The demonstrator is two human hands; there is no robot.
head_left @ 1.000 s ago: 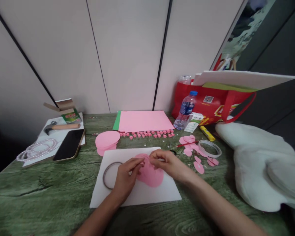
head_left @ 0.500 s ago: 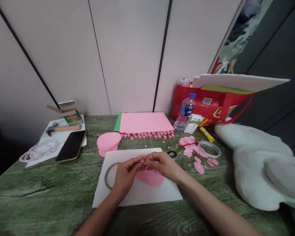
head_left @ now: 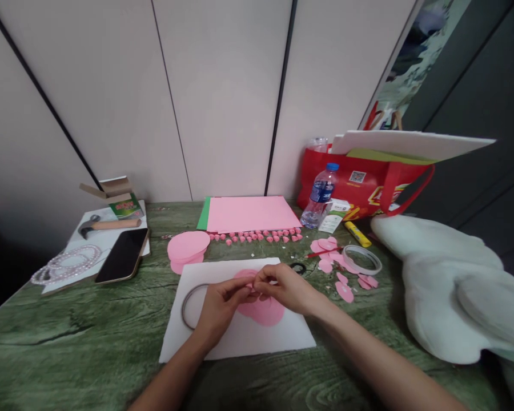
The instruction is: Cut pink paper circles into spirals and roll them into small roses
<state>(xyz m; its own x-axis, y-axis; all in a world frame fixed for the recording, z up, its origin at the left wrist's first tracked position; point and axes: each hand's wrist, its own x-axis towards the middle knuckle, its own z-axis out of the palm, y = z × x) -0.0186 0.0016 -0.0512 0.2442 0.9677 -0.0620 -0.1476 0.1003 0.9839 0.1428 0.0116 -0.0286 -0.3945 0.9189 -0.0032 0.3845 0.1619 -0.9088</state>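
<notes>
My left hand point(head_left: 223, 302) and my right hand point(head_left: 282, 285) meet over a white sheet point(head_left: 240, 342), fingertips pinched together. Between them is a small piece of pink paper, mostly hidden by the fingers, so its exact shape does not show. Beneath the hands, pink paper discs point(head_left: 265, 313) lie overlapping on the sheet. A thin ring point(head_left: 183, 308) rests on the sheet, partly covered by my left hand. Behind the sheet sit rows of small rolled pink paper pieces point(head_left: 259, 235).
Left are stacked pink ovals point(head_left: 188, 244), a phone point(head_left: 122, 255), a hammer point(head_left: 111, 224) and a bead string point(head_left: 66, 265). At the back lies pink paper point(head_left: 252, 212). Rightward stand a water bottle point(head_left: 321, 197), a red bag point(head_left: 351, 182), a tape roll point(head_left: 362, 260) and a white plush point(head_left: 445, 291).
Both hands stay joined over the sheet, with slight shifts of the fingers around the pink paper. The whole view has moved a little; the table objects look unmoved.
</notes>
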